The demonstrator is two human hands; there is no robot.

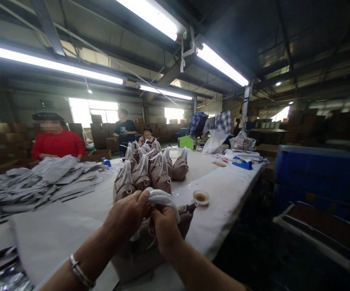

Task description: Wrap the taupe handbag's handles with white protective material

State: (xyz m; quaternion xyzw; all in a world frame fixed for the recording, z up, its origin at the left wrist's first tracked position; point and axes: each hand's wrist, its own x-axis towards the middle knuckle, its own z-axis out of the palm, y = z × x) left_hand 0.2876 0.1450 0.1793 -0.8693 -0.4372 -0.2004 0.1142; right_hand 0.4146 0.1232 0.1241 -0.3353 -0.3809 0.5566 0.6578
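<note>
White wrapping (163, 198) is pinched between both my hands, bunched over the handle of the brown handbag (150, 246) that sits at the near edge of the tabletop (223, 190), at 6 o'clock. My left hand (128, 216) is closed on the wrap's left end; my right hand (163, 228) is curled shut on it from below. The tabletop's right edge runs close at 3 o'clock, with bare cloth out to 1 o'clock around one small dish (201, 197). At 12 o'clock stands a cluster of wrapped bags (150, 169), about nine, touching one another. Grey sheets (38, 178) pile at 10 o'clock. Three people (58, 143) work beyond.
</note>
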